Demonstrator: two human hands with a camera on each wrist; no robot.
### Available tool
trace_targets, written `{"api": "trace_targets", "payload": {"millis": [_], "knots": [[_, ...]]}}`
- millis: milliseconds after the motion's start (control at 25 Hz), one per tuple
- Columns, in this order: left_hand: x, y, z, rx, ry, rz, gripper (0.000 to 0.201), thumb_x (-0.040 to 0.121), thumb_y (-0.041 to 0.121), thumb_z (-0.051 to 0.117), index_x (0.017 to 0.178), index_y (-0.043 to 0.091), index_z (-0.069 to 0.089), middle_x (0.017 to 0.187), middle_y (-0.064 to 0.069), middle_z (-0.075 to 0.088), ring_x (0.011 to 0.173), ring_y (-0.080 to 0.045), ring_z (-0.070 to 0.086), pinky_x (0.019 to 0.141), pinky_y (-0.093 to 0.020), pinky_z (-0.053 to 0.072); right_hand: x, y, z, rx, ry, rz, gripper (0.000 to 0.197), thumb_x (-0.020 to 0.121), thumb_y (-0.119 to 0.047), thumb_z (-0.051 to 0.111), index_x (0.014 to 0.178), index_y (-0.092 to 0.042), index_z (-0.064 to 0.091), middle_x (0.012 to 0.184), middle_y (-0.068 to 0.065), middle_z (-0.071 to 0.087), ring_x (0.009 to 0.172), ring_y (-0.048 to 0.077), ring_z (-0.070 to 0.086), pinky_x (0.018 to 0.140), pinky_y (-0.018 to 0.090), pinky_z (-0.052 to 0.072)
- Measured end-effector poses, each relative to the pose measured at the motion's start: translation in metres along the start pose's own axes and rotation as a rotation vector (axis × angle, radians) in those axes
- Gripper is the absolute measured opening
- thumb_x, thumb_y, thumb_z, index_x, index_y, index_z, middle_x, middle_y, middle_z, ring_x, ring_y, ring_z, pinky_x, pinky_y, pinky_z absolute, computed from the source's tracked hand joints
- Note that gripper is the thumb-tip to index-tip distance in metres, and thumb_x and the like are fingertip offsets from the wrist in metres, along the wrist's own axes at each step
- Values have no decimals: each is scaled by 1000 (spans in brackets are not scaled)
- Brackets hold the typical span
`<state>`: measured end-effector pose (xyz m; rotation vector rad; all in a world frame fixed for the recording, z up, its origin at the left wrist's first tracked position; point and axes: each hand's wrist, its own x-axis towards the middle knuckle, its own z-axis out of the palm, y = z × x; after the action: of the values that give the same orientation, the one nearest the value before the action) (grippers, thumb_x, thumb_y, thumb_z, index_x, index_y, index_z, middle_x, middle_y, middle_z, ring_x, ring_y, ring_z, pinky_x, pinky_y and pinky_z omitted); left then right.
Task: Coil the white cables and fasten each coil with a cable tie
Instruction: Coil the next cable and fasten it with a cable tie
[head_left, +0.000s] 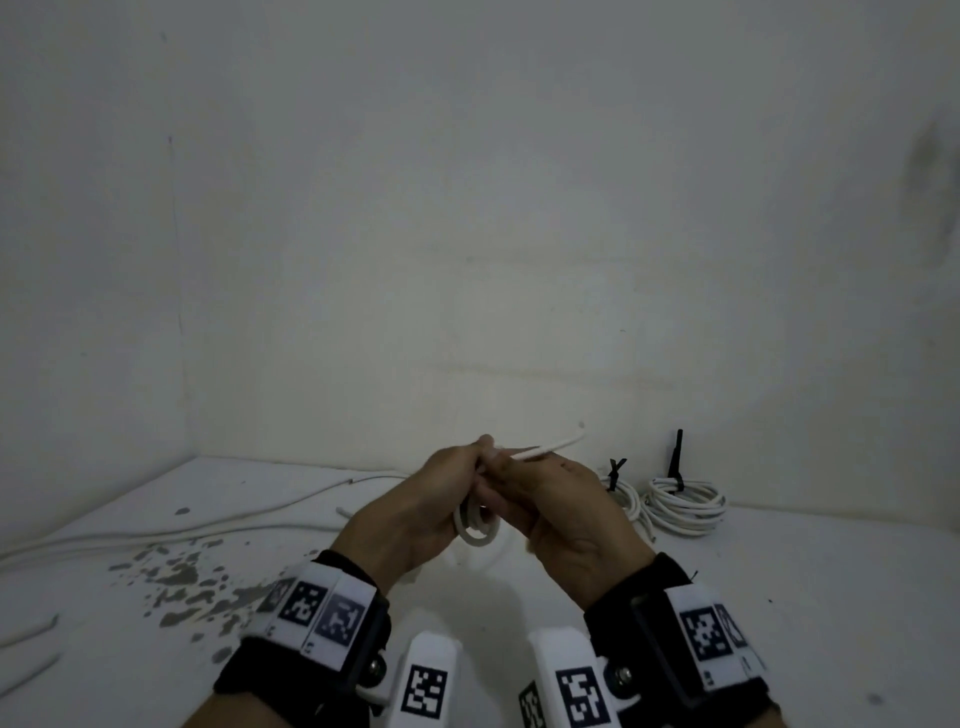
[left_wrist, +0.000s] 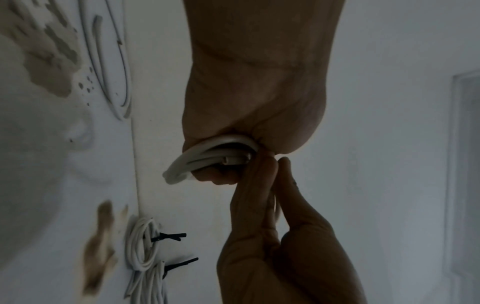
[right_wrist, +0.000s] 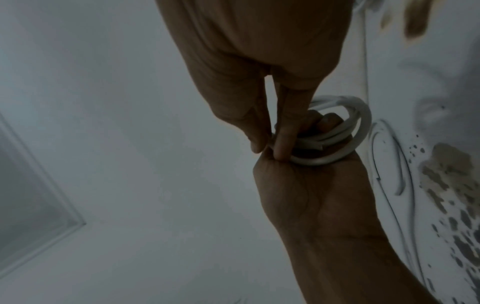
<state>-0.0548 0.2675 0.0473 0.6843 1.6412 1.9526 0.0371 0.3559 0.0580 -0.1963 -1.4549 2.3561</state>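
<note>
Two tied coils (head_left: 675, 501) parked far right on counter (head_left: 805, 597); third white cable (head_left: 475, 525) half-coiled, clamped between left hand (head_left: 415, 509) and right hand (head_left: 563, 512), untied; loose cables (head_left: 208, 525) left remaining.

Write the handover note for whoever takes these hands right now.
Left hand: grips the small white coil.
Right hand: pinches the cable's free end at the coil.
Done: two tied coils with black cable ties on the white surface, at right.
Left: finish this coil and tie it; no tie on it yet. Loose cables lie at left.
</note>
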Motion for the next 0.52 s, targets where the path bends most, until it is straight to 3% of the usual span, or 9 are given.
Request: {"api": "trace_targets", "payload": {"millis": [160,320,400,520], "knots": [[-6,1,3,110,22,-3,40,105,29,35,89,5,62,58,-1,50,51,-12,44,51,-25,38,5,-2,-7,19,52,-22,11,86,3,69,96,10,70,82,20,73,68,21,73,66,25,62],[-14,6,9,143,-5,-4,40,104,28,35,73,13,53,57,1,45,44,-11,33,46,-22,29,7,-11,-17,-7,62,-61,10,85,0,72,92,7,70,81,19,74,73,24,73,72,27,63],[-15,6,12,163,2,-8,36,102,29,35,70,17,48,56,3,33,45,-10,24,46,-22,23,5,-12,-20,-94,46,-77,20,83,-8,76,94,8,72,82,18,75,75,24,73,71,28,63],[-16,9,11,167,95,1,36,100,33,37,66,21,42,53,6,25,43,-10,17,47,-25,17,1,-18,-24,-294,124,-110,32,79,-29,82,86,0,72,71,11,71,61,23,69,56,31,58]]}}
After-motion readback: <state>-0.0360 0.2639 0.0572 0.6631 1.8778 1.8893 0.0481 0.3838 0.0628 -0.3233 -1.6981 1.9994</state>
